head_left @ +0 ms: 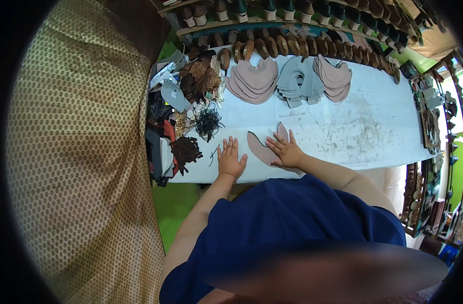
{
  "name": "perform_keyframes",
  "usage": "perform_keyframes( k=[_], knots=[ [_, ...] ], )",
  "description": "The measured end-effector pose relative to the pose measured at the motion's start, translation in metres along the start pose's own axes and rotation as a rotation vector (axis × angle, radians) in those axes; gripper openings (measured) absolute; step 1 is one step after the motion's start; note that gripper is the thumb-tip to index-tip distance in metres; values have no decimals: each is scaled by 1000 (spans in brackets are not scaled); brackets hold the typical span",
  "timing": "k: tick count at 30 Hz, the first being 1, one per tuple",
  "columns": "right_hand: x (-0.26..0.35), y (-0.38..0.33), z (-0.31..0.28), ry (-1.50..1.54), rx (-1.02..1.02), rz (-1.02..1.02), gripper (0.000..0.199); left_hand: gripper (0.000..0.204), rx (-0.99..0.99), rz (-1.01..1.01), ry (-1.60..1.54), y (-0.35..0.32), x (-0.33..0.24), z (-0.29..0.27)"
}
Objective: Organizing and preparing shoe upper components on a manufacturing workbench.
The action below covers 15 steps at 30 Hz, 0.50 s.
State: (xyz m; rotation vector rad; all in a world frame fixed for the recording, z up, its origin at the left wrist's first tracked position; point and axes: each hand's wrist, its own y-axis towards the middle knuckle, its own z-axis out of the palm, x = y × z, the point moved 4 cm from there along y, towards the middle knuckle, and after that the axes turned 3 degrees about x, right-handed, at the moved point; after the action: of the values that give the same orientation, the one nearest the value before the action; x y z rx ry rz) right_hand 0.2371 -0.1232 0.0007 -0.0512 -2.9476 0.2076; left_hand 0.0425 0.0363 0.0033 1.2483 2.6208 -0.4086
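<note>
My right hand (287,152) lies with fingers spread on a curved, pinkish-tan shoe-upper piece (259,148) near the table's front edge, covering part of it. To its left, my left hand (230,159) rests flat on the white table, fingers stretched out and nothing in it. A short dark strip (214,156) lies just left of that hand. Beyond the hands are stacks of similar cut pieces: a pink stack (252,83), a grey stack (298,83) in the middle, and another pink stack (335,81) on the right.
Dark tangled cord (208,124), brown strips (186,150) and mixed scraps crowd the table's left end. Rows of brown shoe lasts (272,47) line the back, under shelves of shoes (289,11). A patterned curtain (84,152) hangs at left; racks (419,192) stand at right.
</note>
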Motion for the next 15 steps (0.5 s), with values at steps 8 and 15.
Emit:
perform_keyframes(
  k=[8,15],
  knots=[
    [23,3,3,7,-36,18,84,76,-5,17,-15,-2,2,2],
    [38,21,4,40,-18,125,82,76,-20,33,-16,0,5,3]
  ],
)
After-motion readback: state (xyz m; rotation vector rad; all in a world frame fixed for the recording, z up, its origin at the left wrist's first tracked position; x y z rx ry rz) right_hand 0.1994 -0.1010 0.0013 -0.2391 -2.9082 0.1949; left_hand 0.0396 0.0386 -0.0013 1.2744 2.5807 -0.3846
